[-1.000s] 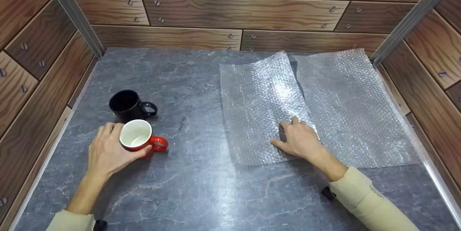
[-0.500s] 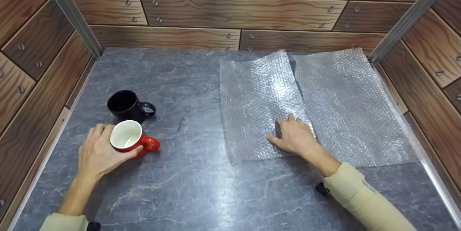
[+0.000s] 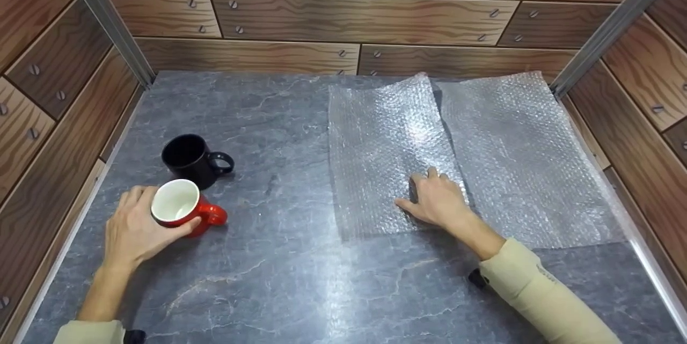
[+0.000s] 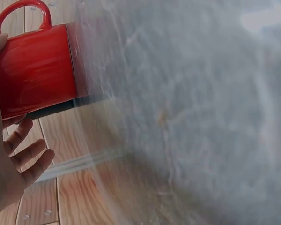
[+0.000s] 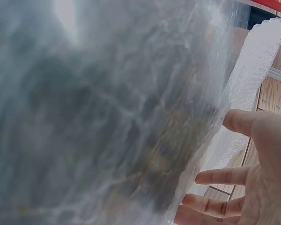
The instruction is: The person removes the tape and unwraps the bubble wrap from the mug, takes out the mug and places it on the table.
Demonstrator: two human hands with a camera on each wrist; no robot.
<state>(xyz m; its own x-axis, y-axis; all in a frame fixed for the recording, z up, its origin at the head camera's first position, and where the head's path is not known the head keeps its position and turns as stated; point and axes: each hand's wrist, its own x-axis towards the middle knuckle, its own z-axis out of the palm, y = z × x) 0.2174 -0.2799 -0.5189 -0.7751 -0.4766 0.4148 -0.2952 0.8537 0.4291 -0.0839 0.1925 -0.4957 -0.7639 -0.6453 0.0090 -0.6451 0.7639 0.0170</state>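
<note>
My left hand [image 3: 131,226] holds a red mug [image 3: 203,224] with a white inside, thumb on the near side and fingers behind. The mug stands on the grey marbled table, its handle pointing right. In the left wrist view the red mug [image 4: 35,70] has the thumb at its side, with several fingers spread beside it. A black mug [image 3: 188,161] stands just behind the red one. My right hand [image 3: 439,200] rests on the left sheet of bubble wrap [image 3: 370,172], its fingers spread. In the right wrist view those fingertips [image 5: 234,121] touch the clear film.
A second bubble wrap sheet [image 3: 526,167] lies on the right, partly overlapped by the left sheet, whose far corner lifts. Wood-patterned walls [image 3: 290,16] with metal corner posts [image 3: 102,16] enclose the table [image 3: 268,279] at the back and both sides.
My left hand has moved left with the red mug, which is now in front of the black mug. My right hand and the left sheet under it have shifted slightly away.
</note>
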